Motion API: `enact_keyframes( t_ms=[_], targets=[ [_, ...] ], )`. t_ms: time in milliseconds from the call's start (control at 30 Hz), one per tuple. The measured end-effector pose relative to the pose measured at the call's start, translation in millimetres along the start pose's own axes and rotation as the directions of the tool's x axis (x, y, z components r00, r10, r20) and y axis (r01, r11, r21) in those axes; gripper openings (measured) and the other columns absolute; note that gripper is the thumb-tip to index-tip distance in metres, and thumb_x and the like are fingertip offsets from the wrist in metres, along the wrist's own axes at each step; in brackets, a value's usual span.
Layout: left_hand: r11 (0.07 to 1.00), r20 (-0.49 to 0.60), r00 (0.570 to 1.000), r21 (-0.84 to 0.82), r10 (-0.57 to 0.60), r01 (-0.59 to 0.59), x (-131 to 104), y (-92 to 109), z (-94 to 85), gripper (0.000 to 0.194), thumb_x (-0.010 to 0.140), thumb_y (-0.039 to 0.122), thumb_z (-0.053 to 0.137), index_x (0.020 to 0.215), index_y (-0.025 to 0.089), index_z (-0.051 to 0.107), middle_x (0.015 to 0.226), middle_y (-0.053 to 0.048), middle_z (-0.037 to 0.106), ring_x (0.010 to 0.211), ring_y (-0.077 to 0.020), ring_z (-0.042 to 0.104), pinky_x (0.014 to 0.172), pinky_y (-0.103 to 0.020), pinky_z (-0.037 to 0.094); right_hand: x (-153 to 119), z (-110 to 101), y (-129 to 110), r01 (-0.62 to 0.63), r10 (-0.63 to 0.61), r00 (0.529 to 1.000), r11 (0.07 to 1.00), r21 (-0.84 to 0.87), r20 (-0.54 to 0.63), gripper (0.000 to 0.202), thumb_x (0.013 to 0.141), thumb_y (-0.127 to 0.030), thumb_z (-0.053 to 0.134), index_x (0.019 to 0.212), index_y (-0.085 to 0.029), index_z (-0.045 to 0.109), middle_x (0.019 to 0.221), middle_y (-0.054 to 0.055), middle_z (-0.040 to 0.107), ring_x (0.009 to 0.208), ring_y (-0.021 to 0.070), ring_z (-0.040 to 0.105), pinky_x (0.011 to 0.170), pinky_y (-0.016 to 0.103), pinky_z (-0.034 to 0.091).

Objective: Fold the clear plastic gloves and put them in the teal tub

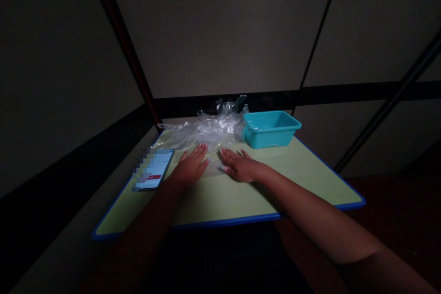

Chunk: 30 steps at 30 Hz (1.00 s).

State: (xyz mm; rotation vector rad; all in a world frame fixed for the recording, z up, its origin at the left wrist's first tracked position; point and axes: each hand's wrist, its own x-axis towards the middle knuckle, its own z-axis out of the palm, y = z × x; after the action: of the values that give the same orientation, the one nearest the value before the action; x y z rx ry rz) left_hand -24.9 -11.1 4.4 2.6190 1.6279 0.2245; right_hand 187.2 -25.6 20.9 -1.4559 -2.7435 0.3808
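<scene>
My left hand [190, 168] lies flat on the table, its fingers stretched out and a little apart. Opposite it, my right hand [241, 166] is also laid out with straight fingers and its thumb apart. Between the two hands a thin clear sheet, perhaps a plastic bag [213, 169], lies flat on the tabletop; its outline is faint. Just beyond my fingertips is a crumpled heap of clear plastic bags [215, 127]. Neither hand is closed around anything.
A turquoise plastic basin [270, 137] stands at the back right of the pale yellow table [220, 204], which has a blue edge. A phone [155, 172] with a lit screen lies left of my left hand. Panelled walls [220, 32] rise behind and to the left.
</scene>
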Motion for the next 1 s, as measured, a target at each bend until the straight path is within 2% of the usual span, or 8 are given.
enact_keyframes(
  t_ms=[100, 167, 267, 333, 567, 667, 867, 1000],
  targets=[
    [0.999, 0.059, 0.998, 0.042, -0.009, 0.006, -1.5, -1.2, 3.5, 0.057, 0.092, 0.036, 0.018, 0.145, 0.015, 0.022, 0.152, -0.008, 0.018, 0.141, -0.0204, 0.013, 0.111, -0.05, 0.014, 6.4, 6.5, -6.4, 0.042, -0.04, 0.992, 0.999, 0.012, -0.12, 0.062, 0.094, -0.043, 0.025, 0.148, -0.018, 0.009, 0.153, 0.009, 0.007, 0.141, 0.0235, 0.006, 0.108, 0.059, 0.003],
    [0.997, 0.105, 0.994, 0.072, -0.017, 0.009, -3.2, 0.6, 5.7, 0.056, 0.092, 0.033, 0.018, 0.145, 0.015, 0.023, 0.152, -0.009, 0.018, 0.141, -0.0213, 0.013, 0.11, -0.053, 0.014, 10.5, 11.5, -12.4, 0.095, -0.091, 0.984, 0.995, 0.014, -0.152, 0.062, 0.094, -0.046, 0.024, 0.148, -0.018, 0.01, 0.153, 0.009, 0.009, 0.141, 0.0236, 0.008, 0.108, 0.059, 0.0],
    [0.994, 0.159, 0.986, 0.101, -0.046, 0.03, -5.5, 4.3, 6.5, 0.056, 0.092, 0.03, 0.016, 0.144, 0.012, 0.023, 0.152, -0.01, 0.016, 0.141, -0.0206, 0.011, 0.11, -0.054, 0.012, 13.4, 17.8, -21.3, 0.182, -0.178, 0.978, 0.983, 0.019, -0.108, 0.07, 0.092, -0.054, 0.023, 0.148, -0.015, 0.008, 0.153, 0.01, 0.011, 0.141, 0.0235, 0.009, 0.109, 0.057, 0.0],
    [0.993, 0.174, 0.983, 0.108, -0.055, 0.037, -6.2, 5.9, 6.1, 0.056, 0.093, 0.031, 0.013, 0.145, 0.012, 0.022, 0.152, -0.009, 0.015, 0.141, -0.0202, 0.011, 0.11, -0.056, 0.009, 12.5, 19.5, -24.8, 0.191, -0.189, 0.981, 0.981, 0.032, -0.043, 0.074, 0.091, -0.057, 0.025, 0.148, -0.013, 0.006, 0.153, 0.011, 0.009, 0.141, 0.0237, 0.008, 0.11, 0.055, 0.003],
    [0.992, 0.173, 0.981, 0.111, -0.082, 0.063, -5.5, 7.0, 5.5, 0.057, 0.093, 0.033, 0.013, 0.147, 0.016, 0.014, 0.153, -0.007, 0.012, 0.141, -0.0221, 0.009, 0.108, -0.061, 0.005, 1.3, 12.4, -18.3, 0.07, -0.07, 0.993, 0.998, 0.001, 0.095, 0.083, 0.088, -0.062, 0.026, 0.148, -0.008, 0.006, 0.152, 0.013, 0.0, 0.141, 0.0267, 0.0, 0.111, 0.052, 0.01],
    [0.992, 0.177, 0.981, 0.112, -0.079, 0.059, -5.1, 7.1, 4.6, 0.056, 0.093, 0.033, 0.013, 0.147, 0.016, 0.014, 0.153, -0.007, 0.012, 0.141, -0.0229, 0.009, 0.107, -0.062, 0.006, -3.7, 9.3, -15.1, 0.038, -0.038, 0.995, 0.999, 0.001, 0.095, 0.087, 0.086, -0.064, 0.03, 0.147, -0.006, 0.008, 0.152, 0.016, 0.001, 0.14, 0.0293, 0.002, 0.11, 0.052, 0.011],
    [0.992, 0.171, 0.983, 0.115, -0.061, 0.042, -4.2, 1.7, 9.5, 0.056, 0.093, 0.035, 0.013, 0.147, 0.018, 0.013, 0.153, -0.007, 0.011, 0.141, -0.0233, 0.009, 0.107, -0.062, 0.005, -10.9, 2.5, -17.2, -0.082, 0.08, 0.992, 0.997, 0.013, 0.097, 0.097, 0.084, -0.067, 0.033, 0.143, 0.007, 0.013, 0.148, 0.026, 0.008, 0.139, 0.0321, 0.006, 0.112, 0.045, 0.012],
    [0.995, 0.146, 0.988, 0.093, -0.057, 0.043, -4.3, 1.2, 11.5, 0.056, 0.093, 0.036, 0.014, 0.147, 0.019, 0.015, 0.153, -0.007, 0.015, 0.141, -0.0242, 0.011, 0.107, -0.062, 0.003, -10.2, 2.3, -14.1, -0.096, 0.093, 0.993, 0.995, 0.042, 0.069, 0.101, 0.081, -0.071, 0.034, 0.143, 0.007, 0.017, 0.148, 0.027, 0.012, 0.138, 0.0344, 0.009, 0.112, 0.043, 0.016]
  ],
)
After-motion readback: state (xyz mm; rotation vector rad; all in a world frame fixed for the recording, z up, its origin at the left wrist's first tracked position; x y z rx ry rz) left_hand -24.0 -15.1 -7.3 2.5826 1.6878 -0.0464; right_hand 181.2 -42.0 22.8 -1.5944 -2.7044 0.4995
